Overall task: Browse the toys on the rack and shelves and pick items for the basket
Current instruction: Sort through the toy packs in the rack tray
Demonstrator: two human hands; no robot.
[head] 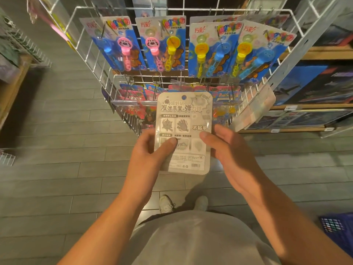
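Observation:
I hold a grey-white toy card pack upright in front of me, its printed back side facing me. My left hand grips its lower left edge with the thumb on the card. My right hand grips its right edge, thumb on the face. Behind it stands a white wire rack with bubble wand packs hanging in an upper row and more carded toys on a lower row. A blue basket shows at the lower right edge, on the floor beside me.
Wooden shelves with dark boxed toys stand to the right of the rack. Another wire rack and shelf sit at the far left. Grey plank floor lies all around, with my shoes below the card.

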